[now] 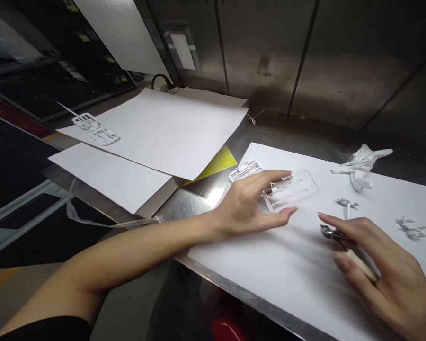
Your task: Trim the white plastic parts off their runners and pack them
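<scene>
Left hand (243,203) and right hand (390,274) over a white sheet (270,270), with a clear frame (294,192) and a hand tool (358,263).
The left hand is spread, thumb and fingers apart, around the clear frame, beside a white frame (246,170); whether it touches cannot be told. The right hand grips the hand tool's pale handle, metal head toward the left hand.

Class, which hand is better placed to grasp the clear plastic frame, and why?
Probably the left hand: it is open beside the clear frame, while the right hand holds a pale-handled tool.
</scene>
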`<state>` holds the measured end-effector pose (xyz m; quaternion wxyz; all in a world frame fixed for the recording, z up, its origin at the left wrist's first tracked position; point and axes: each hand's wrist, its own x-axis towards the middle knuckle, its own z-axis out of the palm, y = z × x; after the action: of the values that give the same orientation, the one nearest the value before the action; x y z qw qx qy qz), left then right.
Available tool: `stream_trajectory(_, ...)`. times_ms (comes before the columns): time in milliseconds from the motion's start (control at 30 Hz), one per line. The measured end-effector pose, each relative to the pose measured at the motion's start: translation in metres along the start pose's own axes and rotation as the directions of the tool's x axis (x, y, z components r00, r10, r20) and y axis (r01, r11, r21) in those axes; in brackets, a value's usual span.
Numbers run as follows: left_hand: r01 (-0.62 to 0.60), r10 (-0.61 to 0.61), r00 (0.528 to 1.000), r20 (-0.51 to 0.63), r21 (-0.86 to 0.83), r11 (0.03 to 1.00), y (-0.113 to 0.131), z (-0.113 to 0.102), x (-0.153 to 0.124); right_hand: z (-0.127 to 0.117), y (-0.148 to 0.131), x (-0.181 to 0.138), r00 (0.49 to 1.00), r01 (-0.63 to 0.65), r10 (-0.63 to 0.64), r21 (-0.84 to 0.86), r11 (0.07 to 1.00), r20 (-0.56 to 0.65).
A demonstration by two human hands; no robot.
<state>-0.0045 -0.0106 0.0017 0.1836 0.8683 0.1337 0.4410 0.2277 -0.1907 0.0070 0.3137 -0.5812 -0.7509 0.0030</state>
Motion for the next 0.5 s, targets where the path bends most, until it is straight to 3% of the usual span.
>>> stream_trajectory(167,0.238,-0.202,0.951,-0.235,0.134,0.962,-0.004,-0.014,0.012,0.006,-0.002,-0.008,0.988,0.055,-0.054,0.000,0.998,0.145)
stream_trajectory(233,0.328,-0.271,0.915,-0.298,0.159,0.931,-0.007,-0.018,0.016,0.007,0.004,-0.011,0.990,0.058,-0.057,0.000,0.998,0.129)
stream_trajectory(300,0.403,-0.340,0.894,-0.292,0.191,0.895,-0.011,-0.020,0.018,0.007,0.015,-0.013,0.999,-0.001,0.003,-0.052,0.999,0.047)
stream_trajectory(400,0.477,-0.436,0.878,-0.197,0.276,0.835,-0.017,-0.018,0.020,0.008,0.036,-0.013,0.981,-0.186,0.172,-0.165,0.969,-0.094)
stream_trajectory(500,0.540,-0.554,0.828,-0.087,0.390,0.746,-0.018,-0.016,0.022,0.010,0.055,-0.010,0.974,-0.210,0.191,-0.172,0.962,-0.126)
